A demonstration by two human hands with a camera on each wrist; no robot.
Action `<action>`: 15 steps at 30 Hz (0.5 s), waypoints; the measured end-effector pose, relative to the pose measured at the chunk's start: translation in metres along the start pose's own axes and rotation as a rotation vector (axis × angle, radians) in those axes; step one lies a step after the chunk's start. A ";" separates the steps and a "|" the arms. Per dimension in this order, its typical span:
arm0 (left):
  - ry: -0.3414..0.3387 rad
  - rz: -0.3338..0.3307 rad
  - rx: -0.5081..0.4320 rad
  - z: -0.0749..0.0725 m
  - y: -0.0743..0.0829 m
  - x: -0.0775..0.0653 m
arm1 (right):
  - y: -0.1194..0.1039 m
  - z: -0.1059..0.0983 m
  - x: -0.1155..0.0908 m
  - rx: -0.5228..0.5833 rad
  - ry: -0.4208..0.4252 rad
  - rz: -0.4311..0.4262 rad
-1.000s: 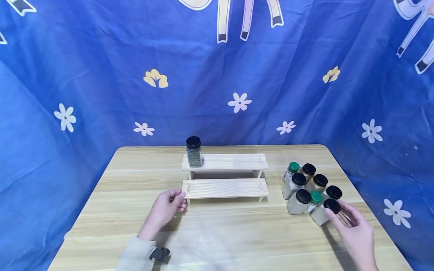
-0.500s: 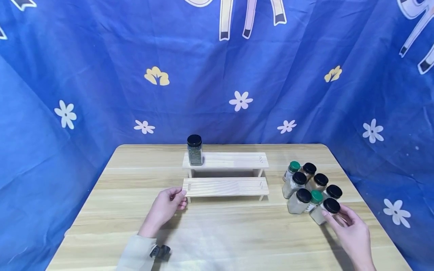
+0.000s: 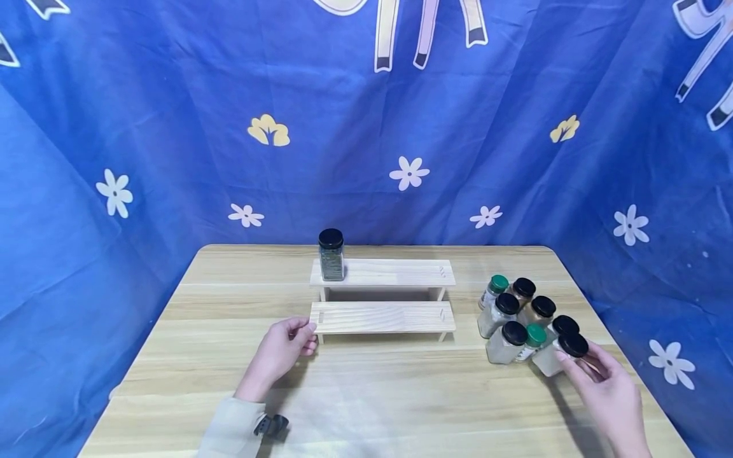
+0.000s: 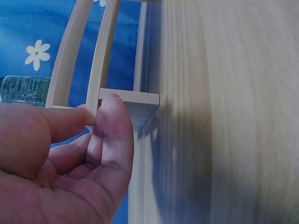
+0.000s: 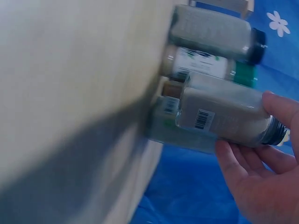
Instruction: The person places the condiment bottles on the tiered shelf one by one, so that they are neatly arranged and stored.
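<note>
Head view is showing me the right hand (image 3: 610,394) gripping a black-capped jar (image 3: 548,361) at the near edge of the jar cluster (image 3: 502,348), its base seemingly hanging just off the table (image 3: 366,401); the left hand (image 3: 282,351) is pinching the front shelf (image 3: 382,317) by its left end; I'm judging this as picking-out; the next move is probably calling for lifting clear of that cluster.

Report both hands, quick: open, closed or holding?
Left hand: holding, pinching the left end of the front wooden shelf.
Right hand: holding a black-lidded jar near its lid.
</note>
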State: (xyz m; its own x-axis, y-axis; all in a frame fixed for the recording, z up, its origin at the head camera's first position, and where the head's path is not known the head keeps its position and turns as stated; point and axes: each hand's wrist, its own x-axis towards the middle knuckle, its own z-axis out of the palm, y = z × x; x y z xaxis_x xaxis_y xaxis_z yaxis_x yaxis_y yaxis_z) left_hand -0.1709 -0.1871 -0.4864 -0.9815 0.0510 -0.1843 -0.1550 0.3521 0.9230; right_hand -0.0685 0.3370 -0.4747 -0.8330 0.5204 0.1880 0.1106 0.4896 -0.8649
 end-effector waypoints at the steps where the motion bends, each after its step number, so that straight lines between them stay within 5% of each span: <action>1: 0.000 0.001 -0.001 0.000 0.000 0.000 | -0.003 -0.002 0.001 0.002 0.011 -0.018; 15: 0.000 0.000 0.004 -0.001 -0.001 0.000 | -0.059 -0.016 0.019 0.026 0.078 -0.196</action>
State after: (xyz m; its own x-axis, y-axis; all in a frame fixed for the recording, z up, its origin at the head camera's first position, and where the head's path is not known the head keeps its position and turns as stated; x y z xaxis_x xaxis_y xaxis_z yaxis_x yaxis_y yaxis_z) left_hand -0.1709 -0.1887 -0.4874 -0.9816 0.0515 -0.1841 -0.1542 0.3560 0.9217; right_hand -0.0816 0.3295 -0.4129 -0.7924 0.4705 0.3882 -0.0641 0.5687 -0.8201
